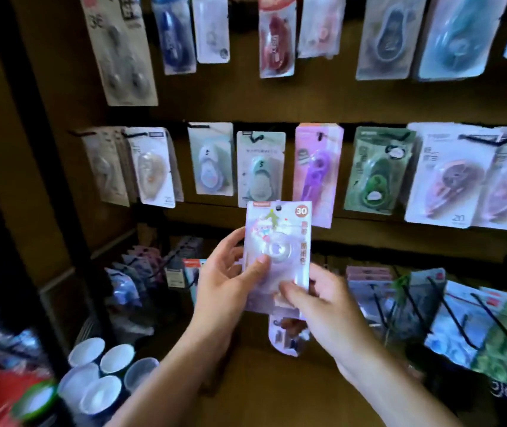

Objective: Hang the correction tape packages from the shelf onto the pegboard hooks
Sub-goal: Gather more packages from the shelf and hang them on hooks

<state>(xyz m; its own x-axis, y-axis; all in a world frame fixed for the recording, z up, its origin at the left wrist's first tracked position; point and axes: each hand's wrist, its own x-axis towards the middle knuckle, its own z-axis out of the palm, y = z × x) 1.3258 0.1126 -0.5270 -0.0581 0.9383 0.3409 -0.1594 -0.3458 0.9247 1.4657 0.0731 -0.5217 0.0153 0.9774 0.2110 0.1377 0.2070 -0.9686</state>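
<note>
Package: pale lilac carded correction tape blister pack, upright before pegboard
Left hand: thumb pinching its front; fingers behind
Right hand: fingers curled gripping its lower edge, seemingly

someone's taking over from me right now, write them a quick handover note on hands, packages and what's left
Left hand: grips the left edge of the lilac package, thumb on its front.
Right hand: pinches the same package at its lower right; a second package hangs below, apparently held too.
The lilac package is upright in front of the pegboard, its hang hole at the top, not yet on a hook.
Done: the upper and middle rows already carry hung packages.
Left: hang this package, probably on a lower hook, then the one underneath.
</note>
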